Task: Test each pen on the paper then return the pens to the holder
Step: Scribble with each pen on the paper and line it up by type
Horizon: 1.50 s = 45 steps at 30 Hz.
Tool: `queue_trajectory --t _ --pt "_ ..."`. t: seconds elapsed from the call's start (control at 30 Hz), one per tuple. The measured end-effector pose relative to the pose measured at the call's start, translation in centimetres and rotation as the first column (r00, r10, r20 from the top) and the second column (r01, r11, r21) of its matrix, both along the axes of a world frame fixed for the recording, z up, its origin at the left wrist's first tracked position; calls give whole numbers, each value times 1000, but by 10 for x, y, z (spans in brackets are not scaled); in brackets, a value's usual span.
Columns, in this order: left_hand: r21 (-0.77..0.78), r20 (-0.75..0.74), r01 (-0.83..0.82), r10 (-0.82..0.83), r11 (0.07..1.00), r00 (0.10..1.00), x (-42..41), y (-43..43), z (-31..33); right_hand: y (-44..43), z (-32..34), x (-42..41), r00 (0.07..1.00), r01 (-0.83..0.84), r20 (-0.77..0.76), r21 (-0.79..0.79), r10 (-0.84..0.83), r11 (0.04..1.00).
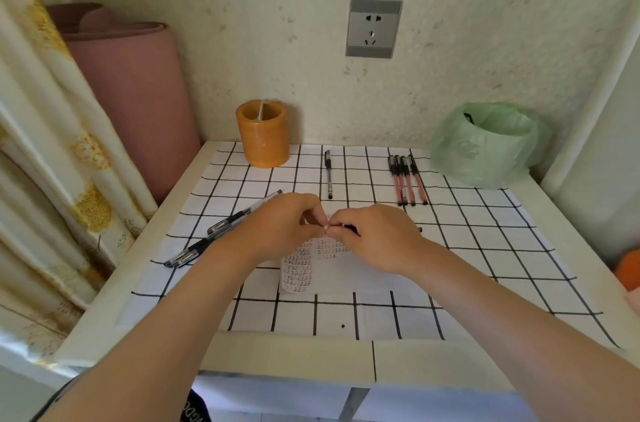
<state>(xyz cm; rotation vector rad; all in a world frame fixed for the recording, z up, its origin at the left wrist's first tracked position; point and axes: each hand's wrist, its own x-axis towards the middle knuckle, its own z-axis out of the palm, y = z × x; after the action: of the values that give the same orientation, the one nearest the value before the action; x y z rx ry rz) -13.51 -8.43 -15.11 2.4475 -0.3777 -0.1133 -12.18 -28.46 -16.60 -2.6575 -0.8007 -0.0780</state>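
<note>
Both hands meet over the paper (346, 269), a white sheet with rows of small written marks. My right hand (374, 236) grips a pen (351, 229) whose dark body shows between the fingers and whose end pokes out at the wrist. My left hand (277, 224) pinches the pen's tip end, probably its cap. The orange pen holder (265, 134) stands at the back left. One black pen (329, 174) lies alone behind the hands. Several red pens (407, 179) lie side by side at the back right. Black pens (221, 227) lie in a loose bunch to the left.
The small white table carries a black-grid cloth (485, 248). A bin lined with a green bag (491, 141) sits at the back right corner. A rolled pink mat (138, 92) and a curtain (52, 144) stand to the left. A wall socket (373, 27) is above.
</note>
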Motion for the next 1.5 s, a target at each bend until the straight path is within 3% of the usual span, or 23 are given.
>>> queue_trajectory --t 0.13,0.23,0.33,0.43,0.57,0.7,0.8,0.93,1.3,1.5 --pt "63 21 -1 0 998 1000 0 3 -1 -1 -1 1 994 -8 -109 -29 5 1000" --pt "190 52 -46 37 981 998 0 5 -4 -6 -5 2 972 -4 -231 127 33 992" --pt "292 53 -86 74 952 996 3 7 -6 -10 -7 3 974 12 -225 221 39 975" --pt "351 44 -87 76 932 996 6 7 -10 -7 -11 2 937 152 -351 404 -1 902" --pt "318 25 -63 58 946 998 9 4 -13 -3 -11 3 839 327 -536 635 95 700" --pt "251 24 -20 15 968 1000 12 0 -13 -8 -11 0 858 287 -494 689 141 665" --pt "215 0 45 -46 976 999 14 -3 -16 -10 -14 -2 819 349 -553 694 155 630" --pt "250 19 63 -70 966 997 19 -7 -23 -9 -18 -4 794 360 -589 655 151 664" --pt "234 -38 61 -54 970 998 30 -9 -30 -7 -32 -1 909 134 -400 541 113 831" --pt "219 -59 56 -44 974 997 30 -8 -31 -7 -36 2 910 101 -385 560 151 823"
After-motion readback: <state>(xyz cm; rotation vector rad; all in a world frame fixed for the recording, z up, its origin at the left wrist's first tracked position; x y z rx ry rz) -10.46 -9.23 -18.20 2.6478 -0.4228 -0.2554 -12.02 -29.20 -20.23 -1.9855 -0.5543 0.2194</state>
